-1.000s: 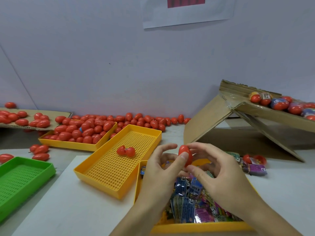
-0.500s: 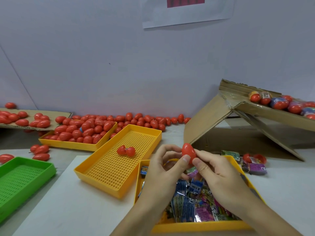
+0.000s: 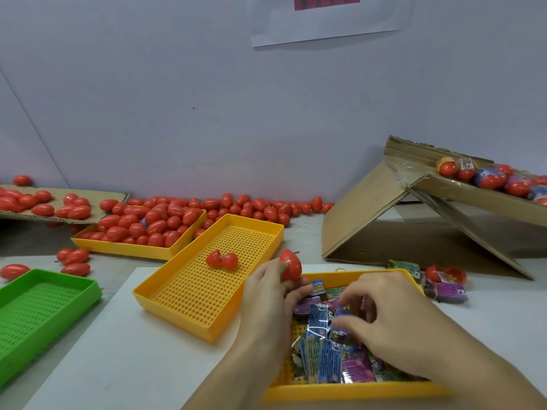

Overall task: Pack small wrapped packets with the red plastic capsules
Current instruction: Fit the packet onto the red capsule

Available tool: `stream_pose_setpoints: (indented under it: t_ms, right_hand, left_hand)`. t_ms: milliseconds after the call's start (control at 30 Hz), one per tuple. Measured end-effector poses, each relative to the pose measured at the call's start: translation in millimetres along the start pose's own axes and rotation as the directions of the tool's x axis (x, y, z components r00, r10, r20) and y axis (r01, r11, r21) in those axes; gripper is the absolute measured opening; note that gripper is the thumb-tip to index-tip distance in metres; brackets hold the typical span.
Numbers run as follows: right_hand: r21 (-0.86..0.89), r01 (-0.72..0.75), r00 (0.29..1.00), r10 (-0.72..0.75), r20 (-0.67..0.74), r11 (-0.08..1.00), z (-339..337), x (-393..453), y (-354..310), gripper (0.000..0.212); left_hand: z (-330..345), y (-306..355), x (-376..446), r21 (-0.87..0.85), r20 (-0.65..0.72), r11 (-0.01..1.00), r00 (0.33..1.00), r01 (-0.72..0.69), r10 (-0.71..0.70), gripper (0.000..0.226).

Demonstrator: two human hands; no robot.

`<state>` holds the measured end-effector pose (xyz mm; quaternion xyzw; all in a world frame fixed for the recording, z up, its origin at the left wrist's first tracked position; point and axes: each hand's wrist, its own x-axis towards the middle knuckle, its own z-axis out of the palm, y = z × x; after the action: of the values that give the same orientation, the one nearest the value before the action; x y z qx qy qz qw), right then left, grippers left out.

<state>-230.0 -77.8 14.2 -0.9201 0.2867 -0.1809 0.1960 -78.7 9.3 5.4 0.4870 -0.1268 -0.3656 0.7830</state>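
Where both hands pinched it before, capsule (image 3: 290, 265) in left grip (image 3: 273, 287) alone; right grip (image 3: 381, 318) loose.

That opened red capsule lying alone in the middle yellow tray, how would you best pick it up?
Probably from straight above, pinching one of the two halves of the open capsule across its rounded sides. The halves lie side by side and joined, on the tray's flat mesh floor, with bare floor all round, so fingers can come down on either side. The narrow joint between them looks like a poor grip.
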Motion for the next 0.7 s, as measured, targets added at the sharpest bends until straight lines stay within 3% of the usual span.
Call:
stream_pose_setpoints:
  t_ms: [100, 333, 467, 600, 700]
  right_hand:
    - [-0.116, -0.025, 0.993, 0.037, 0.108, 0.993, 2.3, -1.6, -6.6, 0.038]
    - [0.043, -0.050, 0.995, 0.045, 0.094, 0.998, -5.0, -1.1, -5.0, 0.008]
    - [0.025, -0.039, 0.998, 0.038, 0.047, 0.999, -3.9, -1.3, -4.2, 0.008]
    - [-0.076, -0.032, 0.996, 0.038, 0.077, 0.997, 1.6, -0.7, -8.8, 0.024]
    - [-0.073, -0.032, 0.999, 0.035, 0.037, 0.997, 2.6, -0.8, -8.8, 0.016]
  left_hand:
    - [1.2, 0.2, -1.2, 0.019, 0.009, 1.000, 1.000, -0.013, 0.013, 0.011]
    - [3.6, 1.0, -3.8, 0.035, -0.009, 0.999, 1.000, -0.009, 0.010, 0.009]
    - [3.9, 0.7, -4.1, 0.054, 0.004, 0.998, 1.000, -0.016, 0.016, 0.009]
    - [3.5, 0.6, -3.6, 0.056, 0.021, 0.998, 1.000, -0.018, 0.017, 0.012]
    - [3.5, 0.8, -4.0, 0.072, 0.035, 0.997, 0.999, -0.017, 0.015, 0.013]
